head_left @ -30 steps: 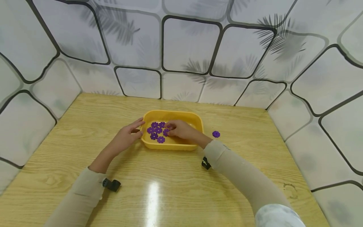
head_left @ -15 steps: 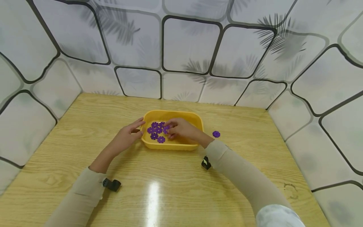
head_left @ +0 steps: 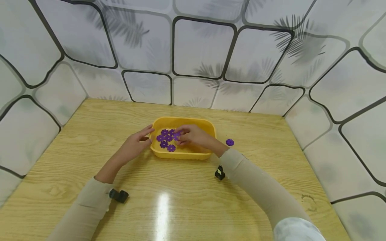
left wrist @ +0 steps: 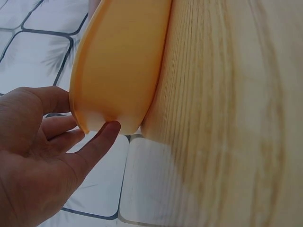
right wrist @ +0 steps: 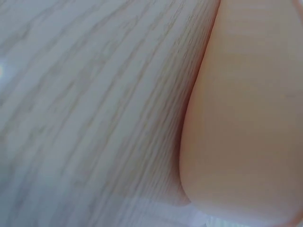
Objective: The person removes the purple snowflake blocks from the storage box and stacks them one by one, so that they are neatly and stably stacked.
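A yellow plastic tray (head_left: 193, 156) with raised walls stands on the wooden table. Several purple notched snowflake discs (head_left: 164, 144) lie in its left half. My left hand (head_left: 132, 147) holds the tray's left end; in the left wrist view the thumb (left wrist: 111, 127) presses the outer wall and the fingers reach the rim. Inside the tray, the fingertips of my right hand (head_left: 193, 136) pinch a purple snowflake disc (head_left: 177, 136), partly covered by the fingers. The right wrist view shows only the tray's outer side (right wrist: 241, 123) and the tabletop.
One more purple snowflake disc (head_left: 230, 142) lies on the table (head_left: 187, 201), right of the tray. Printed panels (head_left: 202, 47) stand at the back and both sides. Small black wrist cameras (head_left: 119, 195) hang at the cuffs.
My right hand has lifted slightly and moved a little toward the tray's back, with the pinched snowflake disc moving along. The left hand and the tray stay in place.
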### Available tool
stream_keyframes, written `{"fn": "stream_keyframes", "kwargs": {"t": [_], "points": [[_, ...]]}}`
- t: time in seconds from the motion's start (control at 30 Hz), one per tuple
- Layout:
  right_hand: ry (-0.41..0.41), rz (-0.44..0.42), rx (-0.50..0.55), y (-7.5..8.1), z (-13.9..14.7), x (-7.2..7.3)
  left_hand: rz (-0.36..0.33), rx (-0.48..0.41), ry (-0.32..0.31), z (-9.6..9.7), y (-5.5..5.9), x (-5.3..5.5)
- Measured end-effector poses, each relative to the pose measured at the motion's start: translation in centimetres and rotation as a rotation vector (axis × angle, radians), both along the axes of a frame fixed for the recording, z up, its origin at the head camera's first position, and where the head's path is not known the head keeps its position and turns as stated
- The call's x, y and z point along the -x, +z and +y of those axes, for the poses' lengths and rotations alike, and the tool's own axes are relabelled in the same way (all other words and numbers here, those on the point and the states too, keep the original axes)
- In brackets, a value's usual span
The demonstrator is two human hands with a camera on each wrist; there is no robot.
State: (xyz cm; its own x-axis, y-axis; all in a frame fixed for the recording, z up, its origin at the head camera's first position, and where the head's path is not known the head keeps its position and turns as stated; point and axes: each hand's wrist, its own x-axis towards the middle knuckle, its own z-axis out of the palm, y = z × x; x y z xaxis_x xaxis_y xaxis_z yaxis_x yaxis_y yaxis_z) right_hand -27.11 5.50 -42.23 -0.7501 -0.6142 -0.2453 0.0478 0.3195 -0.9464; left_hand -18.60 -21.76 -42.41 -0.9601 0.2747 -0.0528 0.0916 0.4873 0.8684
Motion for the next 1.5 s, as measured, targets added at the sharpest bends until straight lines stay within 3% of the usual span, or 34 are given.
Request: {"fn": "stream_keyframes", "kwargs": {"t": [0.23, 0.37, 0.77, 1.5], "points": [[0.027, 0.092, -0.097, 0.3, 0.3, -0.2, -0.001, -0.007, 0.0, -0.1, 0.0, 0.1], [0.04, 0.096, -0.121, 0.4, 0.3, -0.3, 0.0, -0.008, -0.001, -0.1, -0.1, 0.1], [0.036, 0.051, -0.068, 0.5, 0.4, -0.5, -0.009, -0.011, 0.0, 0.1, 0.0, 0.0], [0.091, 0.199, -0.101, 1.9, 3.7, -0.7, -0.003, -0.007, 0.002, 0.1, 0.1, -0.1]]}}
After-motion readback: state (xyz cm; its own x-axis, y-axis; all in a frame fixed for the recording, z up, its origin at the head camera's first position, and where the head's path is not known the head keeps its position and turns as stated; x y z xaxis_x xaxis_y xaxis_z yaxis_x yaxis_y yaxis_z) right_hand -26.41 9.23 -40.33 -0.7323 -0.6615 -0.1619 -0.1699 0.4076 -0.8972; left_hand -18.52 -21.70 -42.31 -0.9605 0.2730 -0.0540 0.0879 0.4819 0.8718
